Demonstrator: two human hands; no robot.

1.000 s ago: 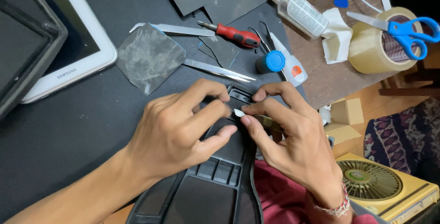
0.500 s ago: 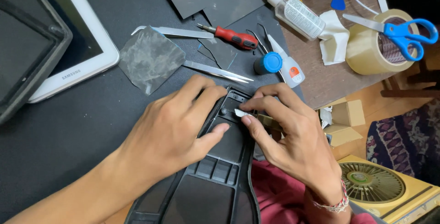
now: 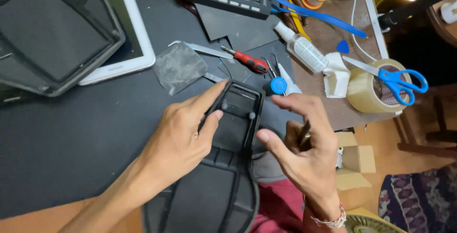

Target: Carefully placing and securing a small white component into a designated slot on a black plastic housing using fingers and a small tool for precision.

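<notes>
Two hands work over a dark mat [image 3: 71, 133] that covers the bench, probably so that small parts show up and do not roll off. At far left lies a black moulded plastic shell [image 3: 52, 37], set partly over a white-framed tablet [image 3: 135, 47], both pushed aside, clear of the work. Nearer the middle, a crumpled grey cloth [image 3: 178, 66] and a red-handled screwdriver [image 3: 250, 61] lie within easy reach. The left hand [image 3: 178, 140] closes on the long black plastic housing [image 3: 235, 118], thumb and fingers pinching its left edge near the top to steady it; the housing runs from the person's lap up onto the mat. The right hand [image 3: 304, 152] hovers just beside the housing's right edge, fingers loosely curled, and seems to keep a slim dark tool against the palm. Farther right stand a clear squeeze bottle [image 3: 307, 52] and a tape roll [image 3: 369, 87] with blue-handled scissors [image 3: 395, 80] laid across it.
</notes>
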